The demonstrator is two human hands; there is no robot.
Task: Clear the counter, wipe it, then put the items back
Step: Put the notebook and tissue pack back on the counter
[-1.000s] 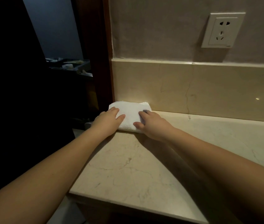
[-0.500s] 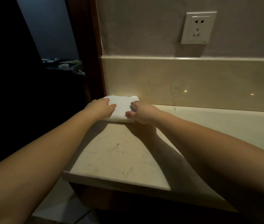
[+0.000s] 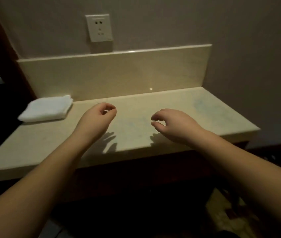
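Lying folded at the far left end of the marble counter (image 3: 136, 133), tucked against the backsplash (image 3: 119, 74), the white towel (image 3: 46, 109) sits apart from both hands — nobody is touching it. Apart from it, the counter shows nothing on top, so the clearing and wiping look done and the step in hand seems to be the last one: putting the items back. None of those items is in view, so the next move probably calls for reaching off the counter to fetch them, then setting them down on the bare stone.

To the towel's right, the left hand (image 3: 95, 121) hovers over the middle of the counter, its fingers (image 3: 109, 107) curled loosely inward with the tips near the thumb — holding nothing. Further right, the right hand (image 3: 175, 126) hangs at about the same height, palm down, its fingers (image 3: 158, 115) bent and slightly parted from the thumb, also empty. Neither hand appears to touch the stone; their shadows fall just beneath them. A wall socket (image 3: 99, 28) sits above the backsplash.
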